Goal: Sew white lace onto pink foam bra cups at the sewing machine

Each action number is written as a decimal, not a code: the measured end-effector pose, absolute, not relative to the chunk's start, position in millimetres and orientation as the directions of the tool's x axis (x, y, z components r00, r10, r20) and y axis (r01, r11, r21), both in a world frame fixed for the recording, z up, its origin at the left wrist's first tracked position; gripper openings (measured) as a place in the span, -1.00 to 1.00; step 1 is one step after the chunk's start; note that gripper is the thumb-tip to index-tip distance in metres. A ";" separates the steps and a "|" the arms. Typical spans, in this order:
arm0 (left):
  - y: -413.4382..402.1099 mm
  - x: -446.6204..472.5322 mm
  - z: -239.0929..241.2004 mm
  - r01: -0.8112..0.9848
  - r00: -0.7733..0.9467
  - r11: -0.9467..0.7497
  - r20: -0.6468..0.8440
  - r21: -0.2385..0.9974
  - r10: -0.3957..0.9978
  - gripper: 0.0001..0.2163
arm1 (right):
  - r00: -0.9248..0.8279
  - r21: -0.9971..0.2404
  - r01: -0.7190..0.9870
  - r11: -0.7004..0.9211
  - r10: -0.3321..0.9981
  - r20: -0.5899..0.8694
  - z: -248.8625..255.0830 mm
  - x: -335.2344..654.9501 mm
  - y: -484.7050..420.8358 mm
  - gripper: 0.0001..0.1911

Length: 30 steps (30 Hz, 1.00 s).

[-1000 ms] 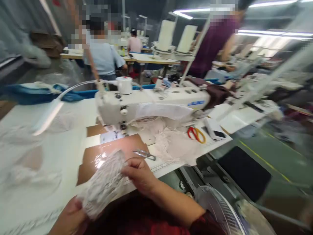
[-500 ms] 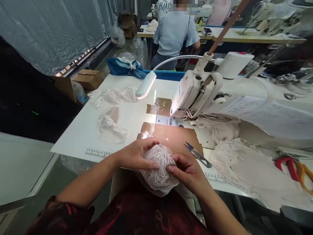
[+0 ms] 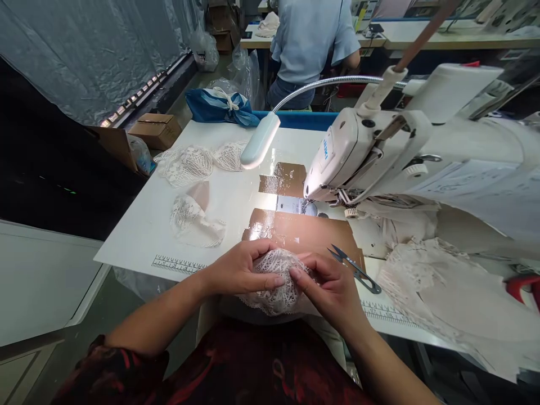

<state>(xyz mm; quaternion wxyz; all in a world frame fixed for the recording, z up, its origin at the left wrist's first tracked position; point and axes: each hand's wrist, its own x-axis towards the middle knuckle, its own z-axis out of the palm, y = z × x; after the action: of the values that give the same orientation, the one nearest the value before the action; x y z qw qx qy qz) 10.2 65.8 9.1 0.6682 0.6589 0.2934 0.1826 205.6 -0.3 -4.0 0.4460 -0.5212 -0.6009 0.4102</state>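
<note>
Between my hands is a white lace bra cup (image 3: 276,292), its domed side up, at the table's front edge. My left hand (image 3: 248,269) grips its left side, thumb on top of the lace and fingers behind. On the right side, my right hand (image 3: 327,284) pinches the lace with thumb and forefinger. Some of the cup's underside is hidden by my fingers. Thread snips (image 3: 354,269) lie just right of my right hand, partly over a brown board (image 3: 304,233). Ahead stands a white sewing machine (image 3: 341,152), its needle area lit.
More lace pieces (image 3: 196,216) lie on the left of the white table (image 3: 130,225). A lace and fabric pile (image 3: 459,298) lies at right, near red-handled scissors (image 3: 521,287). A lamp (image 3: 260,140) overhangs the table. Another person (image 3: 312,45) sits beyond.
The view has shifted, so the machine appears larger and farther right. My hands still hold the lace cup, now tilted flatter, and my right fingers have moved slightly over it.
</note>
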 end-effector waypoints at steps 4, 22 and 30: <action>68.2 10.3 8.0 0.173 0.761 0.008 -0.138 0.985 0.634 -0.83 | -0.105 -0.957 0.280 0.074 0.993 0.046 -5.7 204.6 2.9 -0.84; 71.1 16.7 11.8 0.208 0.791 -0.191 -0.050 0.959 0.609 -0.72 | -0.064 -0.989 0.116 -0.089 0.993 -0.097 -12.8 209.6 11.3 -0.79; 75.7 21.9 9.7 0.215 0.813 -0.156 -0.088 0.964 0.576 -0.76 | -0.121 -0.983 0.166 -0.077 0.988 -0.098 -5.0 216.1 14.3 -0.76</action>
<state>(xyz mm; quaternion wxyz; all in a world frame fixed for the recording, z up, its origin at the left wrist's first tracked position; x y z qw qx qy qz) 21.9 75.7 9.7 0.5927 0.7450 0.2654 0.1522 216.1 14.3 -5.0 0.4023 -0.5270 -0.5475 0.5106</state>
